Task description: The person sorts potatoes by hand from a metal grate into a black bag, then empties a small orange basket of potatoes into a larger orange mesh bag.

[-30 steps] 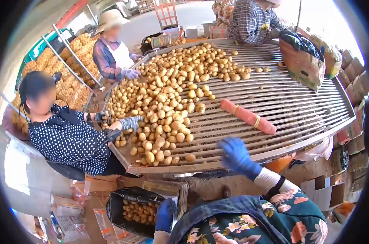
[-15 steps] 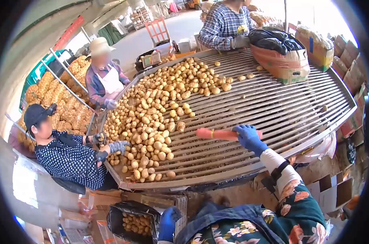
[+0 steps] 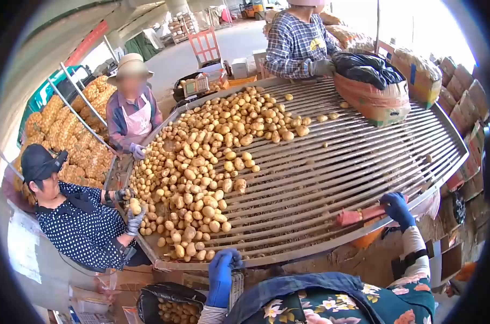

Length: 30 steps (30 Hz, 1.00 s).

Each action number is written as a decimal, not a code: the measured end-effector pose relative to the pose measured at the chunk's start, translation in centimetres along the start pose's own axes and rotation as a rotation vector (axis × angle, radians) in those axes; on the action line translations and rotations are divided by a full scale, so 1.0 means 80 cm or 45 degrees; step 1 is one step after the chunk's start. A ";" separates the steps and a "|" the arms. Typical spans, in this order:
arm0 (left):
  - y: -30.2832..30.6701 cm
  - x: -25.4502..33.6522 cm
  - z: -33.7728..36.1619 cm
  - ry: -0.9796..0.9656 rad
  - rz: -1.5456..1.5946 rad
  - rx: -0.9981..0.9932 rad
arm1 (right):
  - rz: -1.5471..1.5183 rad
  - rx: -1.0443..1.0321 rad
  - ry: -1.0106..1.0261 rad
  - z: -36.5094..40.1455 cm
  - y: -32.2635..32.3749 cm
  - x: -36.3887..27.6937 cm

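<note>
My right hand (image 3: pixel 397 208), in a blue glove, grips one end of a red rolled bar (image 3: pixel 357 216) at the right front edge of the slatted sorting table (image 3: pixel 331 162). The bar lies across the table's rim. My left hand (image 3: pixel 222 273), also in a blue glove, has its fingers curled over the table's front rim (image 3: pixel 266 260). A big heap of small yellow potatoes (image 3: pixel 202 156) covers the left half of the table, nearest my left hand.
A person in a dotted shirt (image 3: pixel 77 221) and a person in a hat and apron (image 3: pixel 127 108) work the table's left side, a person in plaid (image 3: pixel 299 43) the far end. A bag-lined carton (image 3: pixel 372 94) stands on the table. A potato-filled box (image 3: pixel 167 308) sits below me. Net sacks (image 3: pixel 67 135) are stacked left.
My right hand took hold of the red bar and pulled it from mid-table back to the right front rim. My left hand rose from the box edge to the table's rim.
</note>
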State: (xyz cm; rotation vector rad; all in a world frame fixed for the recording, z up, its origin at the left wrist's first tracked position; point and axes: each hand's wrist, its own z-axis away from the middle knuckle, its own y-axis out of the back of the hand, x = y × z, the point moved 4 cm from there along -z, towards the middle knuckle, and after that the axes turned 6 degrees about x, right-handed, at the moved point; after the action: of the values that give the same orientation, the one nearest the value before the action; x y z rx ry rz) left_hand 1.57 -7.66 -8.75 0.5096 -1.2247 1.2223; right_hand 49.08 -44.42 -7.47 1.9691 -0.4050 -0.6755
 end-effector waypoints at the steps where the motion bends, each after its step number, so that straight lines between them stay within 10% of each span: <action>1: -0.007 0.001 -0.004 0.000 0.010 0.007 | 0.051 0.039 0.002 0.006 -0.004 0.005; 12: -0.057 -0.023 -0.017 0.018 -0.187 0.034 | 0.211 -0.281 0.064 -0.029 -0.030 0.019; 18: -0.095 -0.063 -0.003 -0.090 -0.197 0.162 | 0.355 -0.220 0.192 -0.064 -0.006 0.143; 21: -0.138 -0.075 0.008 -0.219 -0.292 0.228 | 0.769 -0.601 0.216 -0.053 -0.033 0.217; 25: -0.194 -0.106 0.009 -0.391 -0.554 0.318 | 0.198 -0.475 0.369 -0.055 0.007 0.198; 30: -0.260 -0.119 0.007 -0.443 -0.924 0.271 | 0.520 -0.621 0.446 -0.042 0.032 0.269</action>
State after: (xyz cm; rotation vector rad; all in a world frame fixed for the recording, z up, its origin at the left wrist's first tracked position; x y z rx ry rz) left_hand 21.20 -19.16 -11.06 1.2407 -1.0462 0.6503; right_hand 68.15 -54.94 -10.14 1.4405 -0.3687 -0.1386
